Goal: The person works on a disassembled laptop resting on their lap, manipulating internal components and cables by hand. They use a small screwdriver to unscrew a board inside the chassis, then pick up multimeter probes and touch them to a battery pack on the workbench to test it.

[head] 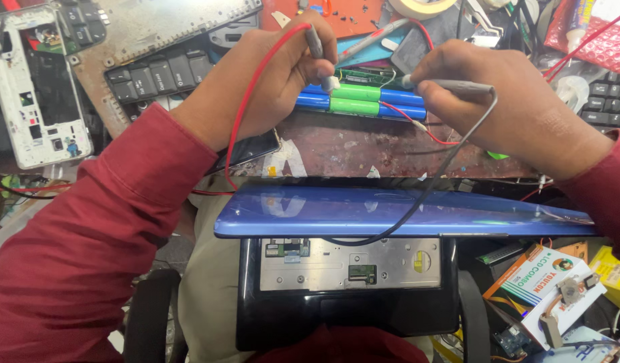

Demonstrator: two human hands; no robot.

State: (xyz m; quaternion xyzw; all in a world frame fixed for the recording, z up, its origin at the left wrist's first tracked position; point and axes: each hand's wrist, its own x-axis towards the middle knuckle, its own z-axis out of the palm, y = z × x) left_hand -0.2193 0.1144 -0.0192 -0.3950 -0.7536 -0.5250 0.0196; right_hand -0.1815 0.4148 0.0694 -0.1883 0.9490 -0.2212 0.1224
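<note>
My left hand [266, 81] grips a grey test probe [316, 47] with a red lead [246, 101], its tip pressed to a pack of blue and green cylindrical battery cells [360, 102]. My right hand [518, 104] grips a second grey probe [451, 85] with a dark lead [427, 195], its tip at the pack's upper right side. The cells lie side by side on a worn reddish workbench [363, 151]. A small circuit board [367, 75] sits just behind the pack.
An opened laptop with a blue lid [390, 212] and bare metal keyboard bay [350, 263] rests on my lap. A stripped phone frame [37, 87] and loose keyboards [155, 70] lie left. Small boxes [545, 282], a tape roll [421, 7] and tangled wires crowd the right.
</note>
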